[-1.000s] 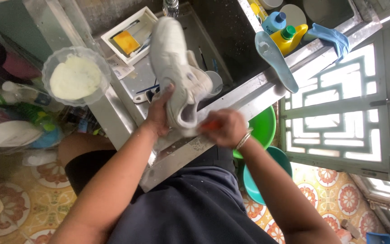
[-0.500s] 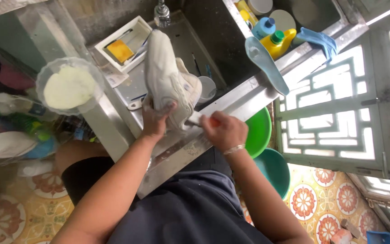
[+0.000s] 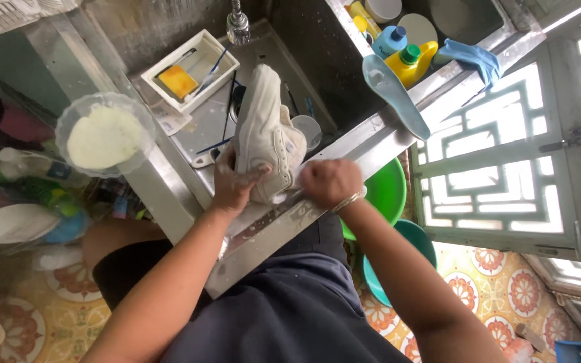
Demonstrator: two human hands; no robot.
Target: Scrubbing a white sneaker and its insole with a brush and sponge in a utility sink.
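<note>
White low-top sneaker [image 3: 263,134] held over the stainless steel sink [image 3: 270,60], heel end down at the sink's front rim, toe end up and away toward the metal tap [image 3: 239,23]. Long axis runs near-to-far from the person, tilted slightly left at the top. Pale sole side faces left and toward the camera; the upper faces right.

Left hand [image 3: 233,185] clamps the sneaker low on its sole side, fingers [image 3: 255,173] wrapped over the heel part, wet and soapy. Right hand [image 3: 327,183] closed in a fist, pressed against the heel end of the sneaker; what the fist holds is hidden, cannot tell. Metal bangle [image 3: 350,199] on the right wrist.

Around: white rectangular plastic tray [image 3: 220,50] with a yellow sponge [image 3: 177,81] at the sink's back left. Clear scalloped glass bowl of white powder [image 3: 105,134] on the left counter. Light blue shoe insole [image 3: 395,94] lies across the right sink edge, just beside a yellow bottle with green cap [image 3: 411,62] and a blue bottle [image 3: 390,40]. Blue cloth [image 3: 475,57] draped on the ledge further right. Green plastic basin [image 3: 388,191] and teal plastic basin [image 3: 405,249] on the patterned tile floor, below the right forearm.
</note>
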